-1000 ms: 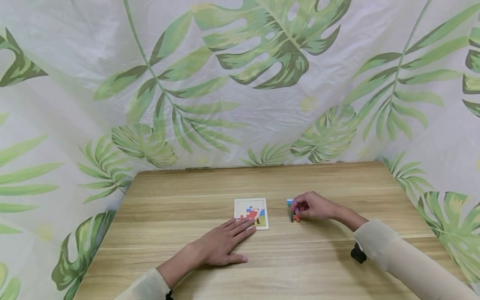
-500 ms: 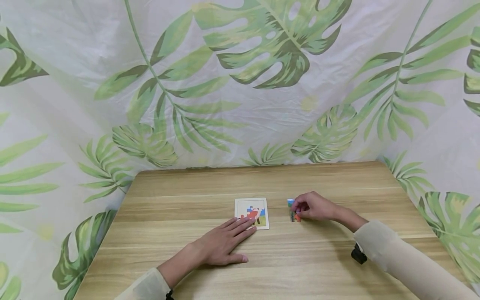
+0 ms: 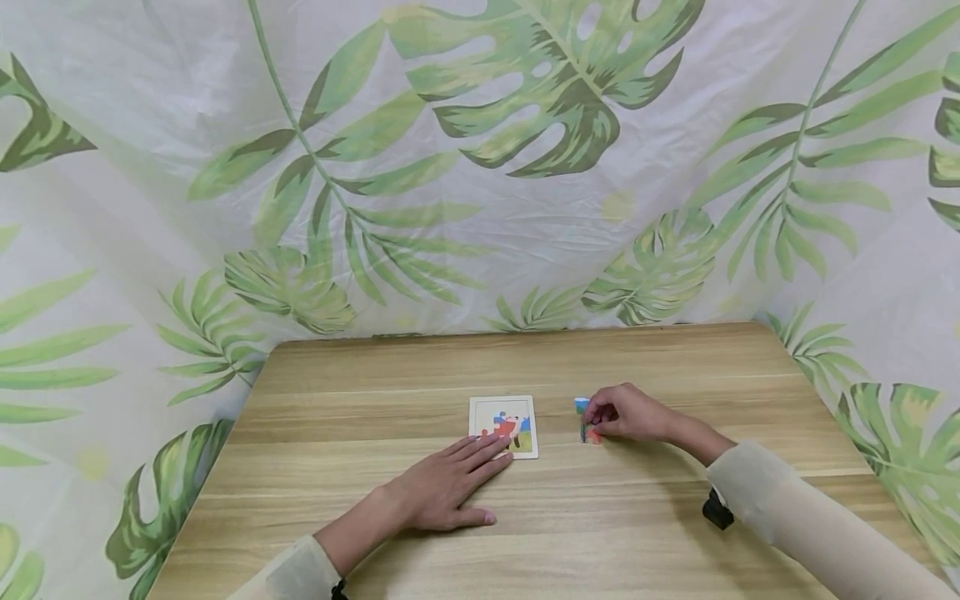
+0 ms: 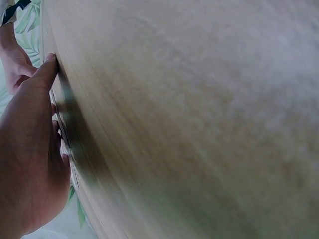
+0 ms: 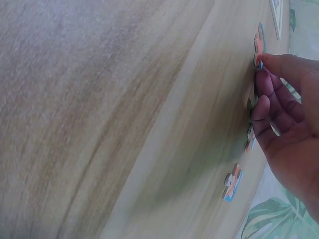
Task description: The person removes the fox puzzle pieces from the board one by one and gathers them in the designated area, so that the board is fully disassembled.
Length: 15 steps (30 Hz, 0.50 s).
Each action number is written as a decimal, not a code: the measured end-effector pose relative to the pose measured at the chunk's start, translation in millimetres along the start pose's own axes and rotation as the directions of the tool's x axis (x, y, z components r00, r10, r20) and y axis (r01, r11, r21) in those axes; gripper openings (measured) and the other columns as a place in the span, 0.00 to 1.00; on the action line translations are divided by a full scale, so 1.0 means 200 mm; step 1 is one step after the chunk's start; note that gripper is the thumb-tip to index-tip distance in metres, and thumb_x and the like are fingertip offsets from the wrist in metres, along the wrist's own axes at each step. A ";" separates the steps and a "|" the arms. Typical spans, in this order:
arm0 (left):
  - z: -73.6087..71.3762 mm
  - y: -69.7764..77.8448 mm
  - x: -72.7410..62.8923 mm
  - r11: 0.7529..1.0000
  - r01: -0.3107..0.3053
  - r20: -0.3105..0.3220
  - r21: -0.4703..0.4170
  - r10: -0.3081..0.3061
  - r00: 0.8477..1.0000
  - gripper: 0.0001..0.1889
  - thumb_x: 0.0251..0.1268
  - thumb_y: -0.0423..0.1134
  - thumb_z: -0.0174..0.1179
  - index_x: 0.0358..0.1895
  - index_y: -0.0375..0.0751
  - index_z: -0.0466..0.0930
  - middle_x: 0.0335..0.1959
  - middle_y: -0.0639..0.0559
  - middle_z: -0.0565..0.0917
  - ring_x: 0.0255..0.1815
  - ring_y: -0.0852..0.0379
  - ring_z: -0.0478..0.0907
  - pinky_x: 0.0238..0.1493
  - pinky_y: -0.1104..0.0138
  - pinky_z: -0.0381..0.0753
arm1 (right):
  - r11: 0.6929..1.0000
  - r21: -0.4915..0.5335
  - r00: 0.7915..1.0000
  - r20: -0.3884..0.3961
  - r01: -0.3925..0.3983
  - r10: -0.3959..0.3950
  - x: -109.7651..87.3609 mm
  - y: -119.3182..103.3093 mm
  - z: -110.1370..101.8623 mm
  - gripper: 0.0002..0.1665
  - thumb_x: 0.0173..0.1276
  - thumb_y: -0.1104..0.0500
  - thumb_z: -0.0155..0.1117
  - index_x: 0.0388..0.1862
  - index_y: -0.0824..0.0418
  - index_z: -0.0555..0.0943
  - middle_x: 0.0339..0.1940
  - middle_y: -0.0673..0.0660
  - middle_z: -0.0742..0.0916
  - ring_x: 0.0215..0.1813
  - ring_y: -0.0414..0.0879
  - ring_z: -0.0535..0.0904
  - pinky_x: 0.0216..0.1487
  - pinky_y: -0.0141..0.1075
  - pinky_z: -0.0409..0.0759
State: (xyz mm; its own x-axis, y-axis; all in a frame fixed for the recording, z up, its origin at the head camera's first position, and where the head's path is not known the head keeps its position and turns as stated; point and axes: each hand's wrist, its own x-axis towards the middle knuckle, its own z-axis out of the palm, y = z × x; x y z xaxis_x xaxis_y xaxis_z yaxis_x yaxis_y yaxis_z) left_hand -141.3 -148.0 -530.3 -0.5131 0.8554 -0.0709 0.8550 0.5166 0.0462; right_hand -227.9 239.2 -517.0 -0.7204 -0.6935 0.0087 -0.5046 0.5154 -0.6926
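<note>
My left hand point(image 3: 457, 492) lies flat with straight fingers, its fingertips resting over the lower part of a small white-framed jigsaw board point(image 3: 484, 410). A red animal picture is partly assembled in the board, and the fingers hide its lower left. Right of the board, my right hand point(image 3: 626, 412) has its fingers curled, and thumb and fingertip pinch an orange-red puzzle piece point(image 5: 258, 47). Beside that hand lie other pieces, among them a blue and green puzzle piece point(image 3: 581, 404). The right wrist view also shows an orange and blue piece point(image 5: 233, 184) on the wood.
Both forearms reach over a wood-grain table point(image 3: 375, 375). A leaf-patterned cloth point(image 3: 420, 208) hangs right behind its far edge. A black wrist camera point(image 3: 717, 509) hangs under the right sleeve.
The orange-red piece at my right fingertips has shifted and tilted slightly, so less of the pieces below the hand shows. My left hand has stayed still on the board.
</note>
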 end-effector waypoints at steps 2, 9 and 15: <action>0.00 0.00 0.00 1.000 -0.006 -0.006 0.006 0.006 1.000 0.45 0.81 0.71 0.41 0.87 0.45 0.50 0.89 0.46 0.49 0.88 0.47 0.47 0.86 0.54 0.53 | 1.000 -0.011 1.000 -0.010 0.005 -0.005 0.00 0.00 0.00 0.05 0.68 0.68 0.75 0.40 0.60 0.88 0.36 0.48 0.88 0.36 0.35 0.80 0.38 0.30 0.83; 0.00 0.00 0.00 1.000 -0.022 -0.026 0.004 0.023 0.999 0.45 0.81 0.70 0.42 0.87 0.43 0.52 0.89 0.44 0.50 0.88 0.46 0.49 0.85 0.54 0.54 | 0.999 -0.035 0.999 -0.032 0.041 -0.042 0.04 -0.04 -0.01 0.05 0.68 0.68 0.75 0.40 0.60 0.89 0.36 0.49 0.88 0.36 0.36 0.80 0.37 0.30 0.82; 0.00 0.00 0.00 1.000 -0.020 -0.018 0.012 0.020 1.000 0.45 0.81 0.71 0.40 0.87 0.44 0.50 0.89 0.45 0.49 0.88 0.47 0.49 0.86 0.54 0.54 | 0.999 -0.031 0.999 -0.021 0.032 -0.033 0.12 -0.11 0.01 0.04 0.69 0.67 0.74 0.41 0.62 0.89 0.37 0.50 0.89 0.37 0.37 0.81 0.39 0.31 0.84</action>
State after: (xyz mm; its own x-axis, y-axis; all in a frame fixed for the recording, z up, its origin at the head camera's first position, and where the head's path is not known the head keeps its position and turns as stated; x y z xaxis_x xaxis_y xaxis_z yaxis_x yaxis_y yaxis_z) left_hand -141.9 -148.1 -530.7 -0.4968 0.8663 -0.0524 0.8660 0.4988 0.0358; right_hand -232.7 209.8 -502.9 -0.7130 -0.6996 0.0465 -0.5424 0.5083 -0.6689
